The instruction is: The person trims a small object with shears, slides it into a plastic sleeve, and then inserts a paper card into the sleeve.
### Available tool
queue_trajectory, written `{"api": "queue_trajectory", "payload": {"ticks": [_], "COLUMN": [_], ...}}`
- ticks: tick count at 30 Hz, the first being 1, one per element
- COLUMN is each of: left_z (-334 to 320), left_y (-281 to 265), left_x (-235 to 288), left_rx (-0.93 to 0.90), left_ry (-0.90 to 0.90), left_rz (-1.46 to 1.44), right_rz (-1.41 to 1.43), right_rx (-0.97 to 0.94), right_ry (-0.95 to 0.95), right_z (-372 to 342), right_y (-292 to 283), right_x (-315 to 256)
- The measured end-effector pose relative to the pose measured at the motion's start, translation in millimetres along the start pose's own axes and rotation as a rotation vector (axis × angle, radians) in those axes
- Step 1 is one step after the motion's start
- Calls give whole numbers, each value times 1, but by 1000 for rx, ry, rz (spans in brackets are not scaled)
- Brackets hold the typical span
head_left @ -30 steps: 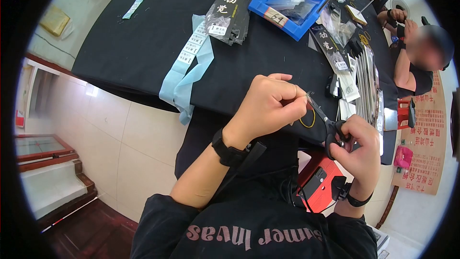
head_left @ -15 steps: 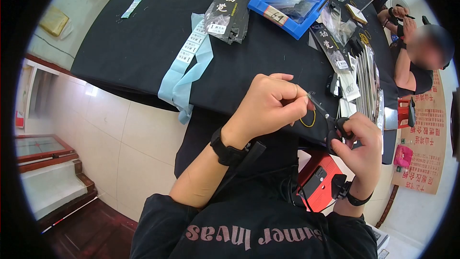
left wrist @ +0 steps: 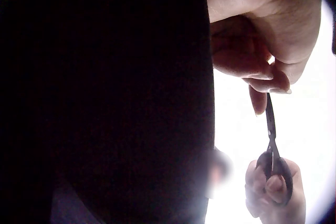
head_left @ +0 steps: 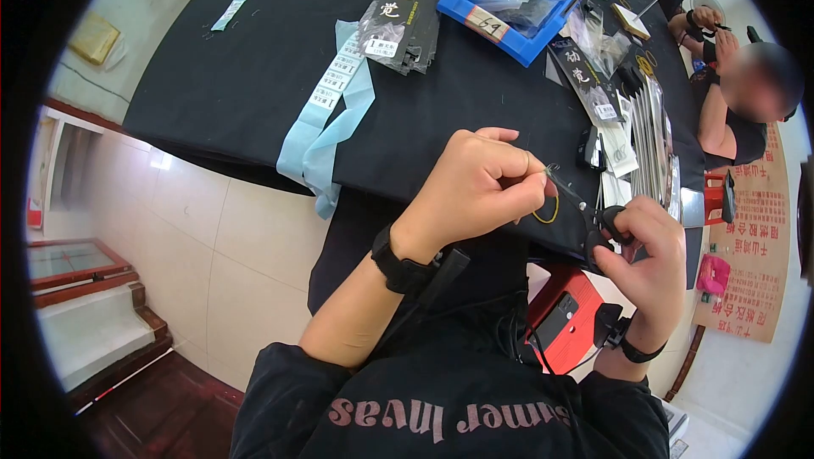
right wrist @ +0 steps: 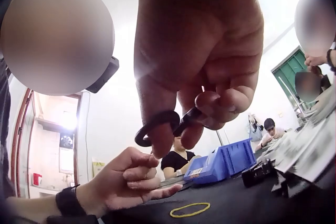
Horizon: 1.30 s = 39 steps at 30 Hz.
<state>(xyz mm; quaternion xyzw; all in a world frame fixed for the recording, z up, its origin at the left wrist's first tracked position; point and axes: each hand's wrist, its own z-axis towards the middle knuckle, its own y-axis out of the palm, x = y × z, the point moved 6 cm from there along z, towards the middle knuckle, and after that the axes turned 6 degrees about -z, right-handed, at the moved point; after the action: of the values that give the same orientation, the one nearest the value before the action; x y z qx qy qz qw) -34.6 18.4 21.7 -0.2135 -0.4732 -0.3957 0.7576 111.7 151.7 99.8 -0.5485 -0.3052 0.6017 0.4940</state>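
Observation:
My left hand (head_left: 483,183) is raised near the table's front edge, thumb and index finger pinching a tiny, thin, thread-like piece (head_left: 550,168). Black scissors (head_left: 582,207) point at that pinch, their tips right at the fingertips. In my right hand (head_left: 646,247) are the scissors' handles, with the thumb through one loop; this loop (right wrist: 157,128) shows in the right wrist view. From the left wrist view, the blades run up to the left fingertips, whose grip hides the piece. A yellow rubber band (head_left: 549,212) lies on the table beside the left hand.
Light blue label tape (head_left: 315,147) hangs over the table's edge at left. Behind it lie black printed packets (head_left: 393,11). A blue bin (head_left: 519,53) holds clear bags. Stacked packets (head_left: 651,141) line the right side, and another person (head_left: 719,132) sits beyond.
My right hand has shifted slightly right with the scissors. The left hand stays almost still, keeping its pinch.

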Motion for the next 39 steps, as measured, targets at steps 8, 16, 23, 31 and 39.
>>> {"api": "queue_trajectory", "payload": {"ticks": [8, 16, 23, 31, 39], "left_z": [-1, -1, -1, 0, 2], "left_y": [1, 2, 3, 1, -6], "left_x": [-1, 1, -1, 1, -8], "left_rx": [-2, -17, -7, -2, 34], "left_ry": [56, 68, 73, 17, -248], "left_rz": [37, 47, 36, 32, -282], "right_rz": [-14, -13, -12, 61, 128], "right_rx": [-22, -37, -56, -100, -47], "right_ry": [10, 35, 75, 113, 131], "right_z": [0, -1, -1, -4, -5], "right_y": [-2, -2, -1, 1, 4], "right_x": [1, 1, 1, 2, 9]}}
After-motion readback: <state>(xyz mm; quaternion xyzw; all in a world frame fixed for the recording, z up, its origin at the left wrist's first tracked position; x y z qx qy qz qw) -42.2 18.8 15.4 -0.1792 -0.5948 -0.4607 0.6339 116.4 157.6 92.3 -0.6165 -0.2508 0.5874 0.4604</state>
